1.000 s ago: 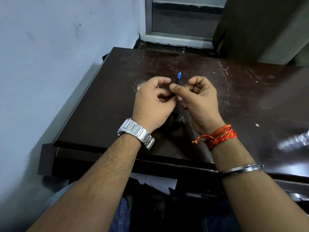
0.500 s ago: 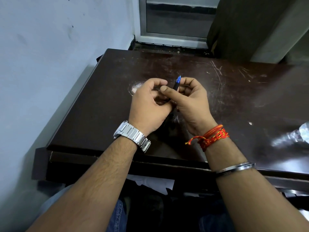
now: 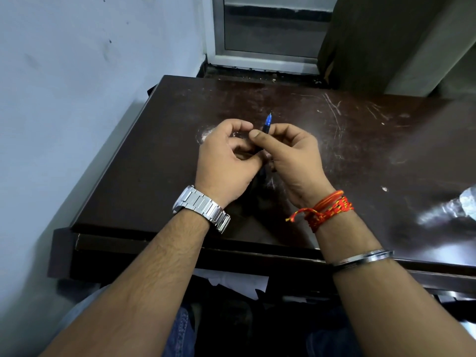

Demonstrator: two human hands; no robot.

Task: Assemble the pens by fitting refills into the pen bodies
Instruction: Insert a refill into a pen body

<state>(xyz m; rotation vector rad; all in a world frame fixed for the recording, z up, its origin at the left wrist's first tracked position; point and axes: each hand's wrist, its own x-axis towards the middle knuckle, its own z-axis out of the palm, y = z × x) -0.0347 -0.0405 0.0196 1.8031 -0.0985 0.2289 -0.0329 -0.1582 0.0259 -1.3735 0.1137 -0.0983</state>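
A dark pen with a blue tip (image 3: 268,122) stands almost upright between my two hands, above the middle of the dark brown table (image 3: 154,163). My right hand (image 3: 291,158) pinches its upper body between thumb and curled fingers. My left hand (image 3: 226,161) has its fingers curled round the lower part, which is hidden behind both palms. Only the blue tip and a short stretch of dark barrel show. No loose refill or other pen body is visible.
A pale wall runs along the table's left side. A window frame (image 3: 268,55) and a dark curtain (image 3: 360,42) stand behind the table. A crumpled clear plastic wrapper (image 3: 463,204) lies at the right edge. White paper (image 3: 231,282) shows under the front edge.
Both hands stay together on the pen; my right thumb has slid a little up the barrel, and the view has shifted slightly.
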